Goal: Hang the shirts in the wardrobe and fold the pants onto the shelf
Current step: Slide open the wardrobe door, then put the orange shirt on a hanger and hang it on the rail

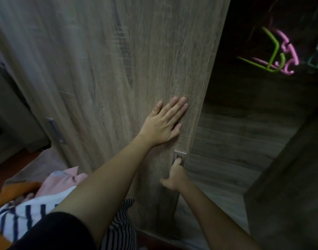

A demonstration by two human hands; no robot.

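So the left hand (165, 121) is lying flat against the wooden sliding door (118, 78) of the wardrobe (235, 134), its fingers (176, 107) straight and close together, pressing near the door's right edge and gripping nothing. Just below it, the right hand (175, 175) is hooking its curled fingers (178, 162) into the small metal recessed handle (180, 156) at that same edge, thumb sticking out to the side. To the right of the door the wardrobe is standing open and it's pretty dark in there, but a green hanger (273, 51), a pink hanger (290, 51) and a teal hanger (317, 58) are hanging up in the top right, bunched close together. The clothes are sitting in a heap down by the foot of the door on the left: a white shirt with navy stripes (24, 213), a pink garment (59, 181) behind it, some orange fabric (15, 190), and thin-striped pants (120, 230) right up against the door's bottom edge. Can't tell what the pile is lying on. A second handle (55, 129) is showing further left.
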